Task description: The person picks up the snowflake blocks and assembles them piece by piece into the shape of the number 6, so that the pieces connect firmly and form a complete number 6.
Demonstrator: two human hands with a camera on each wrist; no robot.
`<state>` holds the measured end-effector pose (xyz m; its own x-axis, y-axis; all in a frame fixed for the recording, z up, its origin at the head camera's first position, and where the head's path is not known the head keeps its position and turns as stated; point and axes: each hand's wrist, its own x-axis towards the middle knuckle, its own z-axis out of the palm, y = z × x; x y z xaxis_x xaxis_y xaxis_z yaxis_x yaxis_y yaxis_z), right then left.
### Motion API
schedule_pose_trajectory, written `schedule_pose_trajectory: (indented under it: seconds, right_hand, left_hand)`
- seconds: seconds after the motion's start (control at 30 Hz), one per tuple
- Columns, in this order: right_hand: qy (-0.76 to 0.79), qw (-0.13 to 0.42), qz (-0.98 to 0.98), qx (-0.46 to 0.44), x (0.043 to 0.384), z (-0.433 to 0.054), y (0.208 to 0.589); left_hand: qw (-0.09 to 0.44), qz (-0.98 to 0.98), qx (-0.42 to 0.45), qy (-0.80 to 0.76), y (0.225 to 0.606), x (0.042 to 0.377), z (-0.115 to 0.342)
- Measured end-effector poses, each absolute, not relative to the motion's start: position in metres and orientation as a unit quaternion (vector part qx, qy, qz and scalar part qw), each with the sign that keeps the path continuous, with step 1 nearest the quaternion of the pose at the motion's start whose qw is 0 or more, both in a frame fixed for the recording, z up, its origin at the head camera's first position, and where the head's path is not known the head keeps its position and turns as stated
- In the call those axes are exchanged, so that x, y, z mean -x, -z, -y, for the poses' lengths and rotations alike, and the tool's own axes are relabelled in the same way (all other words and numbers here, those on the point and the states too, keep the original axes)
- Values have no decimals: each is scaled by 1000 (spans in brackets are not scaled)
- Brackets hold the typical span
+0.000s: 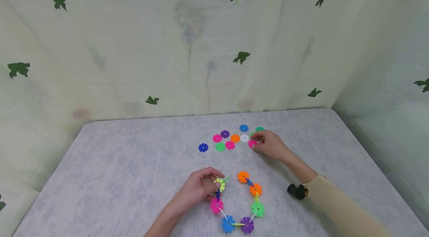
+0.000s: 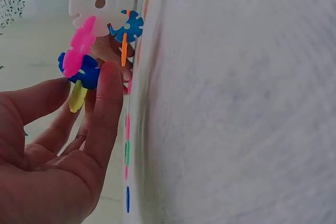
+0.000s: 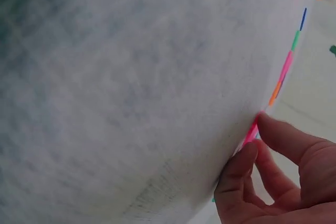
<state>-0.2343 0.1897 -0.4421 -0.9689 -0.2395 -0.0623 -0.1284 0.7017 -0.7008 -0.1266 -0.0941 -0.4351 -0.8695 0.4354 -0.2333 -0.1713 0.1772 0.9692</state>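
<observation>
My left hand [image 1: 198,186] pinches one end of a chain of interlocked notched plastic discs, at the yellow disc [image 1: 219,185]. From there the chain curves through a pink disc [image 1: 216,205], a light blue disc [image 1: 228,224], a purple disc [image 1: 247,225] and a green disc [image 1: 258,209] to an orange disc [image 1: 243,177] at its free end. The left wrist view has the thumb and fingers around a dark blue disc [image 2: 84,70] of the chain. Farther back, my right hand [image 1: 269,144] pinches a loose pink disc [image 3: 251,132] at the table surface between thumb and finger.
Several loose discs lie flat at the back of the grey table [image 1: 134,170], among them a white disc [image 1: 244,138], a purple disc [image 1: 225,134] and a dark blue disc [image 1: 203,147]. A pale printed curtain [image 1: 151,43] hangs behind the table's rear edge. A black device [image 1: 296,192] sits at the right wrist.
</observation>
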Motion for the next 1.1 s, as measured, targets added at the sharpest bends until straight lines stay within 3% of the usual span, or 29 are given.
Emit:
schedule_pose_trajectory:
  seconds: [0.47, 0.77, 1.1]
  right_hand:
    - [372, 88, -921, 82, 226, -187, 436]
    - [463, 72, -877, 108, 186, -178, 425]
    - [573, 96, -805, 119, 147, -156, 414]
  left_hand:
    - [246, -750, -47, -613, 436, 127, 91]
    - [218, -727, -47, -650, 436, 126, 92]
    - [225, -722, -5, -654, 432, 127, 91]
